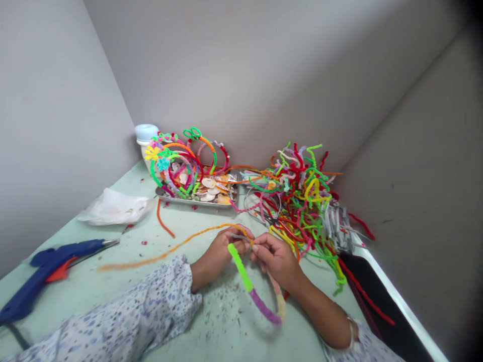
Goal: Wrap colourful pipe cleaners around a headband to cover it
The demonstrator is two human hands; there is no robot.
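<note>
A headband wrapped in green, purple, cream and pale pink fuzzy sections curves below my hands, its green end free. My left hand is closed on the headband's grey, unwrapped end. My right hand pinches the same band close to the left fingertips, where an orange pipe cleaner meets it. The long tail of that pipe cleaner runs from the fingers out to the left above the table. Exactly which fingers grip the orange strand is partly hidden.
A metal tray holds sequin-like discs and several finished headbands. Right of it lies a tangled heap of pipe cleaners beside grey headbands. A blue glue gun, white plastic packet and short orange piece lie left.
</note>
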